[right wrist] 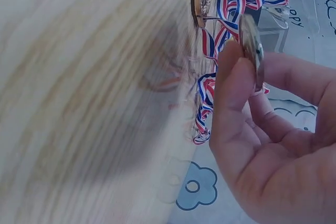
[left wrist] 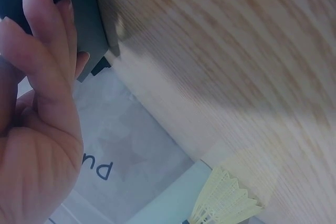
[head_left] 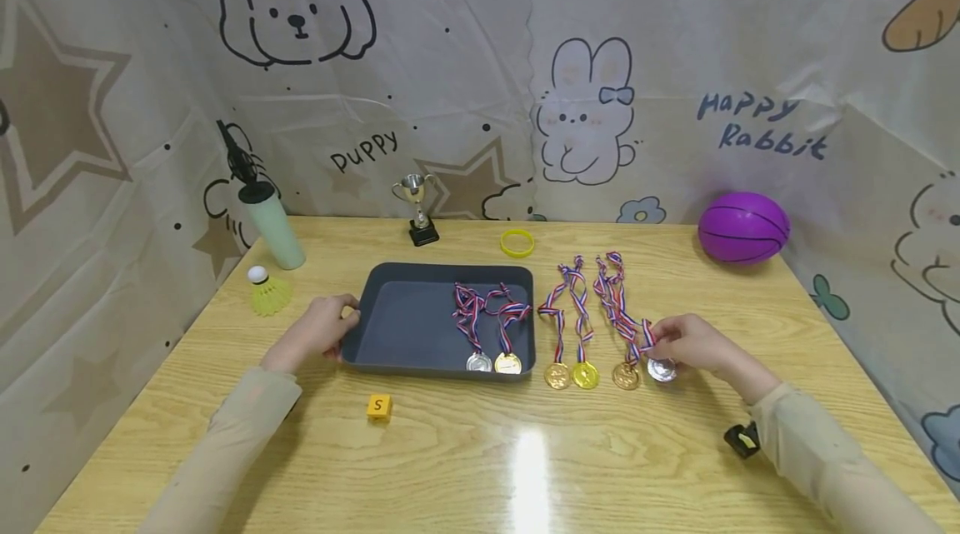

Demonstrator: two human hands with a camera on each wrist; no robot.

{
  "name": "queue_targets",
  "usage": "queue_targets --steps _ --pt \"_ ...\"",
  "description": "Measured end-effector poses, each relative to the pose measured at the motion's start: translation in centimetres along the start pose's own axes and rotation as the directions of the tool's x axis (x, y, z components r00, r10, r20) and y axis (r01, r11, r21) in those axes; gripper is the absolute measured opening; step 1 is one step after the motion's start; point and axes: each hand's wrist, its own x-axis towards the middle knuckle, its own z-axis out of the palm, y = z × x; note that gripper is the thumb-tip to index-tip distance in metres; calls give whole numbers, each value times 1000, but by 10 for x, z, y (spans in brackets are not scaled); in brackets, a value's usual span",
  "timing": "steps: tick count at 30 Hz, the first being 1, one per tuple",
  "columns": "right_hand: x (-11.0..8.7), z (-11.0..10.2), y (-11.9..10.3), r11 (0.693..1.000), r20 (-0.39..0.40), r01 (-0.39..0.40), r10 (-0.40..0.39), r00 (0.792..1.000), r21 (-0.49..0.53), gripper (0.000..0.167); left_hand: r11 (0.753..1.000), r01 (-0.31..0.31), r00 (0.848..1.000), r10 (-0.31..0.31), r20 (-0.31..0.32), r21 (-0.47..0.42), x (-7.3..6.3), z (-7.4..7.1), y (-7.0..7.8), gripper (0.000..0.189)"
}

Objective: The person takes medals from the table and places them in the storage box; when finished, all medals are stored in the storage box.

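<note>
My right hand (head_left: 693,341) pinches a silver medal (head_left: 662,369) by its edge between thumb and fingers, its striped ribbon (head_left: 648,336) trailing left. Close by lies a bronze medal (head_left: 626,376); farther left are another bronze medal (head_left: 557,376) and a gold medal (head_left: 586,375), all with red-white-blue ribbons. A dark grey tray (head_left: 405,269) holds a silver medal (head_left: 479,362) and a gold medal (head_left: 507,363) at its right end. Against the tray's left side, my left hand (head_left: 321,326) touches the outer wall with loosely extended fingers (left wrist: 44,17).
Behind the tray stand a small trophy cup (head_left: 414,188) and a yellow wristband (head_left: 517,243). A green hand pump (head_left: 273,226) and yellow shuttlecock (head_left: 268,292) are at left. A purple ball (head_left: 744,227) sits back right, a yellow cube (head_left: 379,407) in front, a black object (head_left: 742,439) near my right sleeve.
</note>
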Motion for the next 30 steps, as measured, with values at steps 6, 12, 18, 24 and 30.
queue_targets --steps 6,12,18,24,30 --pt "0 -5 -1 1000 -9 -20 20 1000 -1 29 1000 11 1000 -11 7 -4 0 0 -1 36" --pt "0 -18 -2 993 12 -52 51 999 109 39 1000 14 1000 -14 11 -3 0 -1 0 36" --pt "0 -25 -6 973 14 -78 77 997 217 42 1000 2 1000 -2 3 0 -1 -1 2 34" --pt "-1 -31 -16 970 -13 -76 81 997 233 30 1000 1 1000 -1 5 -3 -1 -1 2 34" --pt "-1 -41 -33 964 -42 -35 47 998 264 15 1000 5 1000 -5 3 4 0 -2 2 34"
